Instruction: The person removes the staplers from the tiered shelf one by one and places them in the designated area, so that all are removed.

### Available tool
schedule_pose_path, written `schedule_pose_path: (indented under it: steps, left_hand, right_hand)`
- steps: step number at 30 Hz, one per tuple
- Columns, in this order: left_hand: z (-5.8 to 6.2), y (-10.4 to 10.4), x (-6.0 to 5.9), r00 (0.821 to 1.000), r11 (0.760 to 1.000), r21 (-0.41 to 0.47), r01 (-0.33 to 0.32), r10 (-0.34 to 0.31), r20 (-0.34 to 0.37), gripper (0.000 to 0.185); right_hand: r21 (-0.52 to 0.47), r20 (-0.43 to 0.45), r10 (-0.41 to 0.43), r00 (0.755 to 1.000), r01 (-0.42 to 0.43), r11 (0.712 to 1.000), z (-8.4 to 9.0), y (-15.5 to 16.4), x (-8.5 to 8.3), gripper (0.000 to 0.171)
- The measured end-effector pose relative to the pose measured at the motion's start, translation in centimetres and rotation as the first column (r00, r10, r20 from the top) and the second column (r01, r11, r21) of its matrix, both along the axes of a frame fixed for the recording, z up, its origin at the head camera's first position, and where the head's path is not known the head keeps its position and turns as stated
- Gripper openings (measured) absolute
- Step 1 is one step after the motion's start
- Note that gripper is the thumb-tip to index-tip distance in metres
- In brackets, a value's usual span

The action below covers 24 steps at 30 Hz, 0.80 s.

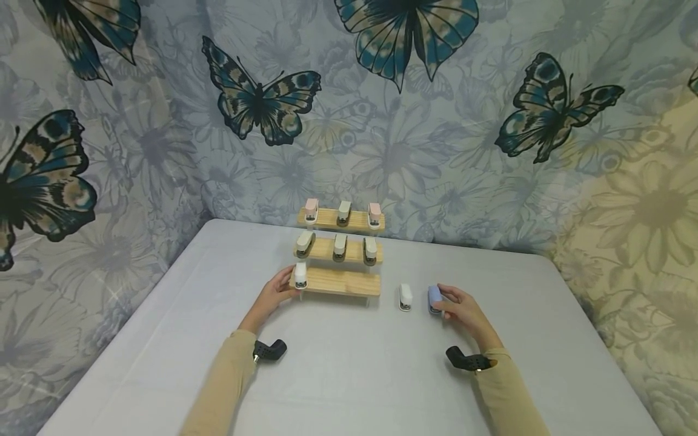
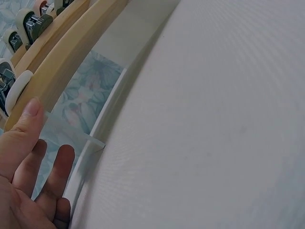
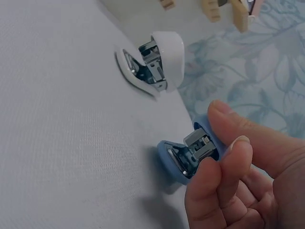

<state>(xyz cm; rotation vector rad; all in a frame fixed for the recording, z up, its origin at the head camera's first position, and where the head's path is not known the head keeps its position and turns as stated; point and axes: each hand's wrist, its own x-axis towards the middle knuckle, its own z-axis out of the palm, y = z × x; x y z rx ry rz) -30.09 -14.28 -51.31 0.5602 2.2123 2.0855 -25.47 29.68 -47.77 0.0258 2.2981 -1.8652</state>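
My left hand (image 1: pixel 274 292) is at the left end of the bottom step of a three-tier wooden rack (image 1: pixel 340 281). Its thumb (image 2: pixel 29 117) lies against the step's front edge and the index finger reaches behind, so it holds the step's end. Right by it on that step stands a white mini stapler (image 1: pixel 300 275). The other fingers hang loosely curled below. On the table to the right, my right hand (image 1: pixel 463 307) pinches a blue mini stapler (image 3: pixel 174 160) between thumb and fingers. A second white mini stapler (image 1: pixel 405 297) stands just left of the blue one.
The middle step (image 1: pixel 323 248) carries three cream staplers with dark bases. On the top step (image 1: pixel 327 218) are two pink staplers and a pale one between them. A white cloth covers the table (image 1: pixel 349 363); a butterfly-print curtain (image 1: pixel 392 157) hangs behind.
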Motion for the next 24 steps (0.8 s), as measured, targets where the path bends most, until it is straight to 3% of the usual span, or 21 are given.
schedule_pose_path:
  steps: [16, 24]
  left_hand:
    - [0.29, -0.03, -0.03, 1.000, 1.000, 0.014, -0.005, 0.004, 0.009, 0.063]
    - [0.34, 0.01, -0.01, 1.000, 0.999, 0.030, -0.014, 0.014, 0.028, 0.063]
  right_hand:
    - [-0.089, 0.072, -0.013, 0.997, 0.019, 0.996, -0.41, -0.03, -0.25, 0.066]
    - [-0.064, 0.065, 0.053, 0.996, -0.049, 0.997, -0.01, 0.01, 0.13, 0.066]
